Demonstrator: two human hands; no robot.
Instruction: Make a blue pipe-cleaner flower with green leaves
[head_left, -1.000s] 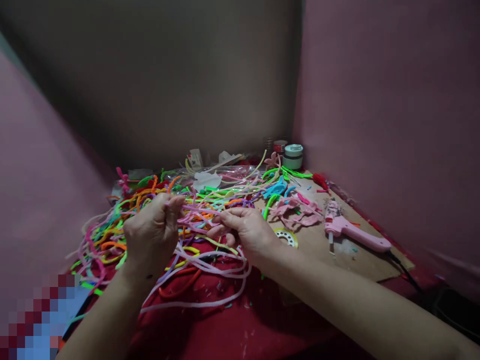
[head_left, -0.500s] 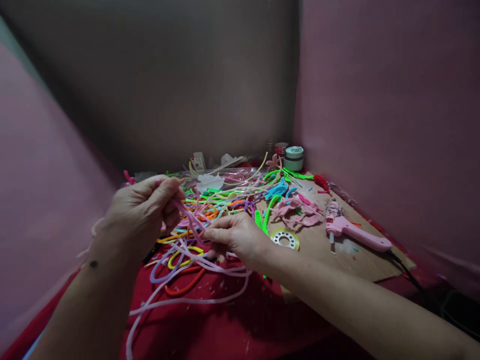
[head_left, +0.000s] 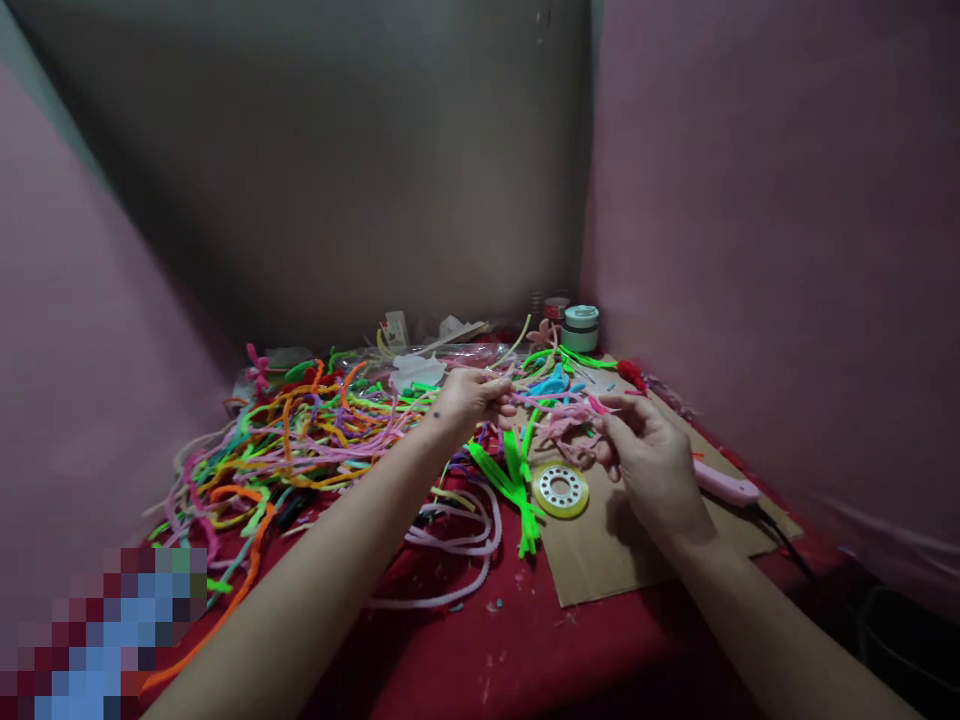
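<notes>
My left hand [head_left: 480,398] is closed in a pinch on a pink pipe cleaner [head_left: 551,398]. The strand runs across to my right hand [head_left: 651,460], whose thumb and fingers pinch its other end. Beneath it lie bent pink fuzzy pieces [head_left: 566,432], partly covered by my right fingers. A light blue fuzzy piece [head_left: 551,381] is just beyond the strand. Bright green pipe cleaners [head_left: 504,478] lie nearer to me, below my left hand. Beside them rests a yellow tape roll [head_left: 561,490] with a white core.
Tangled multicoloured pipe cleaners [head_left: 300,440] spread over the red cloth [head_left: 480,655] on the left. A cardboard sheet [head_left: 600,565] lies on the right, with a pink glue gun [head_left: 724,484] and its cord partly behind my right hand. Small jars [head_left: 581,328] stand at the back.
Both hands have moved right, from over the pile to above the cardboard's left part, and are farther apart. The pink strand, bunched earlier, is now stretched between them.
</notes>
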